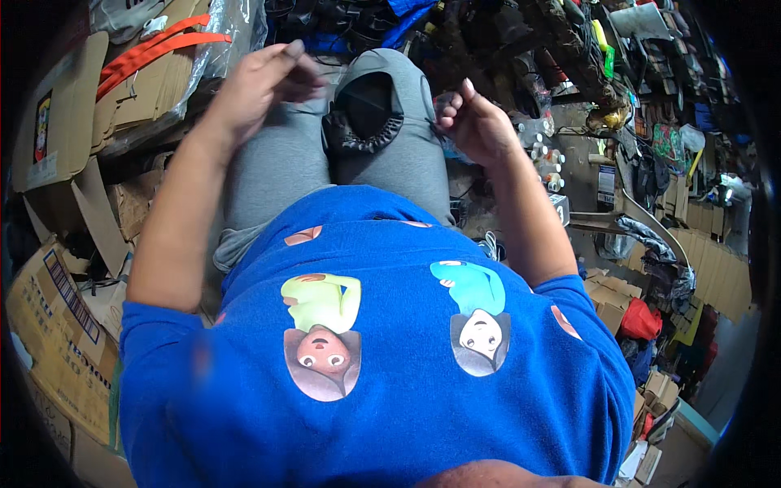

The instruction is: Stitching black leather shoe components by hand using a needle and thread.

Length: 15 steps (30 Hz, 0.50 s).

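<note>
looks early to me: black shoe upper [363,114] sits on my lap, left hand [259,85] half-curled and empty, right hand [474,126] pinched shut, can't tell on what.

person sitting, looking down at own lap in grey trousers [285,163]. black shoe upper [364,114] lying between the knees, opening facing up. left hand [259,85] hovering over left knee, fingers loosely curled, holding nothing visible. right hand [476,126] curling beside the shoe's right edge, pinching something too small to tell. cardboard boxes [65,122] sitting at left, small bottles [547,159] at right.
</note>
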Motion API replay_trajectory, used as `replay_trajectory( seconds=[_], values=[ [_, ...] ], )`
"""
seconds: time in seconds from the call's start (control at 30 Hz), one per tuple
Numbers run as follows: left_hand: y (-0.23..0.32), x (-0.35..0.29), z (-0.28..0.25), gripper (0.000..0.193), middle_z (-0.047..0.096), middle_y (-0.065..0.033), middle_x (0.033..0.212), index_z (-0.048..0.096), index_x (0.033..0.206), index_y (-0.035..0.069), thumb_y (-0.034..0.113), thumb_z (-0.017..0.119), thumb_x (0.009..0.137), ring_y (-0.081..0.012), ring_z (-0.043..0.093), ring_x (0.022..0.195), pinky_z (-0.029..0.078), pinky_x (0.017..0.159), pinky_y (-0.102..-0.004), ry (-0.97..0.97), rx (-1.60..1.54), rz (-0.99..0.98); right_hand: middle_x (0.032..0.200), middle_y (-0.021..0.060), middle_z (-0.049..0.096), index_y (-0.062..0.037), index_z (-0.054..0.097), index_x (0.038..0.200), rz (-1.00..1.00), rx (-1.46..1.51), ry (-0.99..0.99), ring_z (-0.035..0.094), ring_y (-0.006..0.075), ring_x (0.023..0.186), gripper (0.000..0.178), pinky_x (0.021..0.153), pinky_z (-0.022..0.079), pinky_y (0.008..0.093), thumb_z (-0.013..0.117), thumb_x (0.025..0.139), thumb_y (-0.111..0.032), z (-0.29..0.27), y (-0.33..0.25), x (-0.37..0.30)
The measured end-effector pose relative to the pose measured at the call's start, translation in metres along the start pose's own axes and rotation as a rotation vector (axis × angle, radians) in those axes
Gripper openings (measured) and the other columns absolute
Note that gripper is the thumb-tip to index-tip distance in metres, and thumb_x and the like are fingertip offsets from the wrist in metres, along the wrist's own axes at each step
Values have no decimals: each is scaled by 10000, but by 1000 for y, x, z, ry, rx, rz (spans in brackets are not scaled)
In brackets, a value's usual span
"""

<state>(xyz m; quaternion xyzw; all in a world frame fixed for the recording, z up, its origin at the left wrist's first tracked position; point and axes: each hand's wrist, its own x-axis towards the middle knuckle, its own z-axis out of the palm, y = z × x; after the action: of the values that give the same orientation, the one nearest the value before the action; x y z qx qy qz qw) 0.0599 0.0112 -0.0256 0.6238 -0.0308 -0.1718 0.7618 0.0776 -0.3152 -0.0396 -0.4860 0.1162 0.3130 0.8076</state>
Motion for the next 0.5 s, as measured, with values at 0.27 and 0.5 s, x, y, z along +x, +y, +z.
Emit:
replay_trajectory(
  seconds=[0.27, 0.5],
  values=[
    [38, -61, -33, 410, 615, -56, 1086, 591, 1164, 66, 76, 676, 763, -156, 570, 1004, 460, 871, -307, 327, 318, 71, 1113, 104, 608, -115, 545, 1257, -357, -1049, 82, 594, 211, 960, 499, 851, 481, 319, 700, 783, -110, -39, -54, -16],
    [-8, -29, 73, 350, 567, -121, 980, 616, 1006, 53, 151, 734, 691, -329, 586, 906, 479, 787, -389, -148, 1155, 274, 771, 87, 596, -69, 632, 971, -509, -1758, -460, 556, 135, 738, 291, 652, 467, 313, 735, 763, -246, 80, -46, 31]
  ],
)
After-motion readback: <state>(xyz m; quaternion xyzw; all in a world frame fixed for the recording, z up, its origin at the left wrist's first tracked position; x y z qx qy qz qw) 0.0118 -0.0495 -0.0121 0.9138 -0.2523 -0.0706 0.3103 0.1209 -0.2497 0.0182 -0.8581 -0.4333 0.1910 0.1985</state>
